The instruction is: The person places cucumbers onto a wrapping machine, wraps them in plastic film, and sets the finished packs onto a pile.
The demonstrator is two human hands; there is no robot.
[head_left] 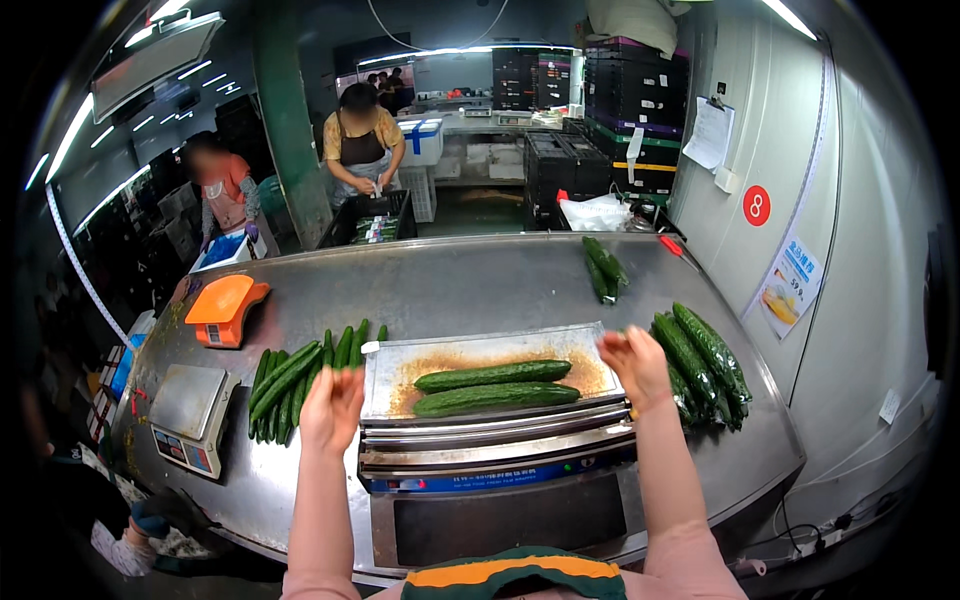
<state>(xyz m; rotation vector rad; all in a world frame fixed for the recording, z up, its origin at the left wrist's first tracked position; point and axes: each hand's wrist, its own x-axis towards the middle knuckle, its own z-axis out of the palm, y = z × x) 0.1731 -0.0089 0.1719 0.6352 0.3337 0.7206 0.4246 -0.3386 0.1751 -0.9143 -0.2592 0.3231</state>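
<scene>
Two dark green cucumbers (pixel 495 402) lie side by side across the rust-stained metal plate (pixel 390 352) of a film wrapping machine (pixel 500 462). Just left of the plate, my left hand (pixel 333 408) is raised with its fingers bent together. My right hand (pixel 640 366) is at the plate's right edge, fingers curled inward. Both look pinched; what they hold, if anything, is too thin or clear to make out. Beside my left hand is a pile of loose cucumbers (pixel 287 385). Shiny, film-wrapped cucumbers (pixel 702 362) are stacked beyond my right hand.
An orange scale (pixel 226 310) and a grey digital scale (pixel 188 412) stand on the left of the steel table (pixel 470 275). More wrapped cucumbers (pixel 604 268) and a red-handled tool (pixel 674 248) lie along the far edge. Two people work beyond the table, one at a black crate (pixel 370 215).
</scene>
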